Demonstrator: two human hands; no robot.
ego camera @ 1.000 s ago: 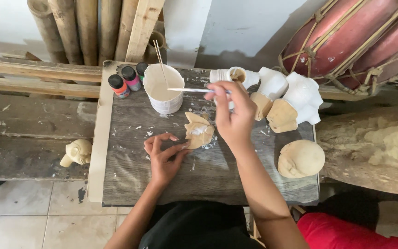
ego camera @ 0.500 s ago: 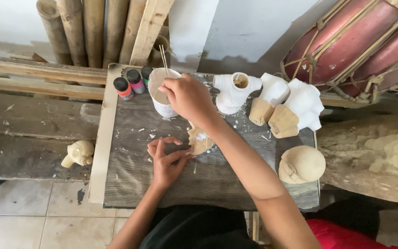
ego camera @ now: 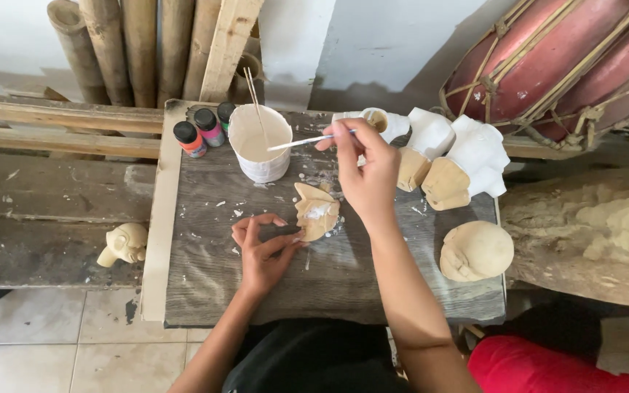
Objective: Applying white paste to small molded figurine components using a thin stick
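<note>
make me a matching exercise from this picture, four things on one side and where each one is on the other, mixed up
Things:
1. paintbrush
2. small carving
3. white cup
4. round carved head

Places:
A. at the board's right edge, untouched
B. in the right hand, tip over the cup
C. flat on the board at the left hand fingertips
D. beside the paint bottles, sticks inside

Pairs: 1-B, 2-C, 3-D, 4-A

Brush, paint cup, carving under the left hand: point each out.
Brush (ego camera: 301, 141), head view, middle of the handle.
Paint cup (ego camera: 260, 164), head view, white outer wall.
Carving (ego camera: 317, 215), head view, white-painted patch at its centre.
Left hand (ego camera: 262, 246), head view, back of the hand.
</note>
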